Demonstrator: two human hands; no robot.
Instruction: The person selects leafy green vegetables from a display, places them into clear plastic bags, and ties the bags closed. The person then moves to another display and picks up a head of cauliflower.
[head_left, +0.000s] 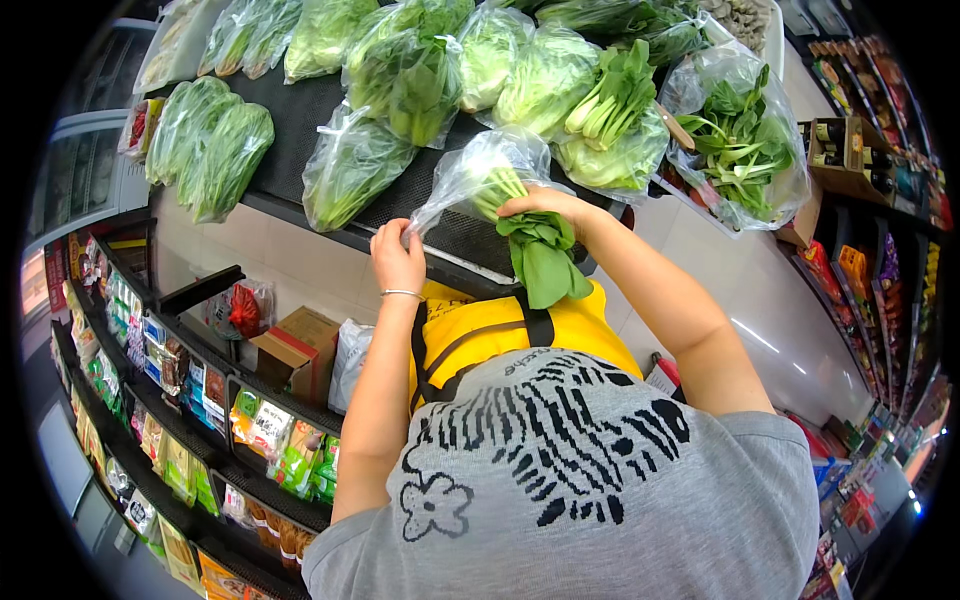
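A bunch of leafy greens (544, 255) is in my right hand (551, 206), its pale stems inside a clear plastic bag (491, 154) and its leaves hanging out towards me. My left hand (397, 259) pinches the gathered edge of that bag, to the left of the greens. Both hands are above the near edge of the black display stand (281, 157). A tied bag of greens (356, 172) lies just beyond my left hand. Beyond my right hand, a loose bunch of greens (615, 97) rests on bagged lettuce (611, 165).
An open bag of loose greens (739, 150) lies at the right, a wooden-handled tool (675, 126) beside it. More bagged greens (210, 146) lie at the left. Below stand a cardboard box (300, 349) and shelves of packets (277, 435). A yellow bag or apron (480, 334) is between me and the stand.
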